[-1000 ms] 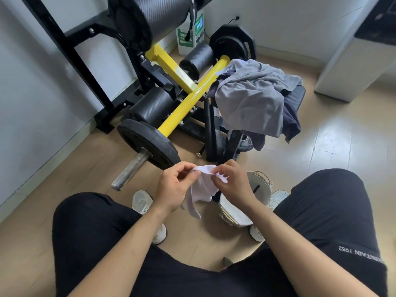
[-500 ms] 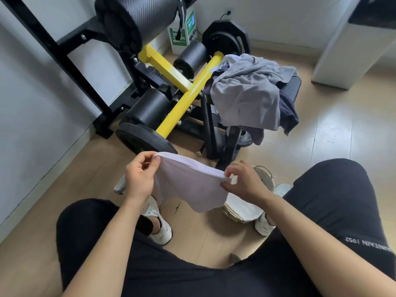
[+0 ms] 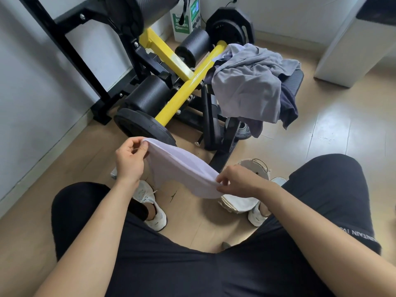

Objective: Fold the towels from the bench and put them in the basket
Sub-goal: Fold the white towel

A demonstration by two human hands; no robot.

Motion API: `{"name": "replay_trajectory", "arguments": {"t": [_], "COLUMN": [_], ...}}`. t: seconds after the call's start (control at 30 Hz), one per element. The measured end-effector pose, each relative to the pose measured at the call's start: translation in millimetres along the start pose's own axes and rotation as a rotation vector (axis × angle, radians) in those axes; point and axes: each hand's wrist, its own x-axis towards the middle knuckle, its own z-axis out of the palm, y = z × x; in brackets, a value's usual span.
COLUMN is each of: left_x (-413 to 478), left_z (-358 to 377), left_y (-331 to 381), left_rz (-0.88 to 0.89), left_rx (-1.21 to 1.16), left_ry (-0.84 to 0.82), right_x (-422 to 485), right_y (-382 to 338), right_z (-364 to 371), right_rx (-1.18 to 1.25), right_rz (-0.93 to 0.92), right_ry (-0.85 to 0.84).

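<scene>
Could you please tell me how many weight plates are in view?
2. One plate is on the yellow bar's near end; the other plate is at its far end. More may hide behind the bench.

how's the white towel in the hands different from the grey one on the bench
The white towel is pale, the grey towel darker. The white towel is stretched between the left hand and right hand; the grey towel lies crumpled on the bench. Both are unfolded.

basket (image 3: pixel 261 168) half hidden (behind towel (image 3: pixel 182 168)), bench (image 3: pixel 294 80) draped
</scene>
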Motion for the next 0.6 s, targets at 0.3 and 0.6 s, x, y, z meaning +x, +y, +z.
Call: {"name": "replay_trajectory", "arguments": {"t": [0.3, 0.6], "left_x": [3, 2], "left_z": [-7, -5], "left_y": [-3, -4], "left_rz": [0.008, -0.019], "left_rx": [0.010, -0.018], "left_ry": [0.005, 0.037], "right_x": [3, -1], "right_y": [5, 8], "right_z": [7, 1], "right_rx": [0.155, 0.363], "right_rz": [0.113, 0.200], "right_ry": [0.233, 0.630]}}
